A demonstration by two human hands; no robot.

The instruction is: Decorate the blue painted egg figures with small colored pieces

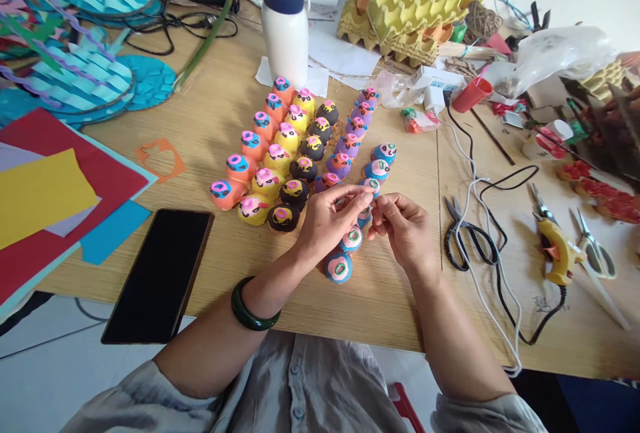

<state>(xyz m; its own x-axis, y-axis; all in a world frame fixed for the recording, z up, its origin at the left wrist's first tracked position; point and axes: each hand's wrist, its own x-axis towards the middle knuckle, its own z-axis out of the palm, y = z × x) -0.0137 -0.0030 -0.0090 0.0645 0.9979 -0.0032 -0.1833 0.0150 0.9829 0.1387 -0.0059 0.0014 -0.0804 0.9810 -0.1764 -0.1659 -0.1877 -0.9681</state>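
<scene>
My left hand [336, 218], with a dark green bangle [250, 313] on its wrist, is closed with thumb and forefinger pinched. Close beside it, my right hand [403, 226] makes a pinch too. Whatever lies between the fingertips is too small to make out. Both hands hover over a row of blue domed figures [339, 266] with pale pink tops and green rings, partly hidden by my fingers. To the left stand rows of purple figures [347, 145], black figures [304, 168], yellow figures [277, 158] and orange figures [254, 145].
A phone [159, 273] and coloured paper sheets [55, 186] lie left. Black-handled scissors [467, 236], cables [473, 186] and a yellow glue gun [554, 246] lie right. Behind the figures stand a white bottle [286, 40] and egg cartons [415, 10]. The table's front edge runs near my forearms.
</scene>
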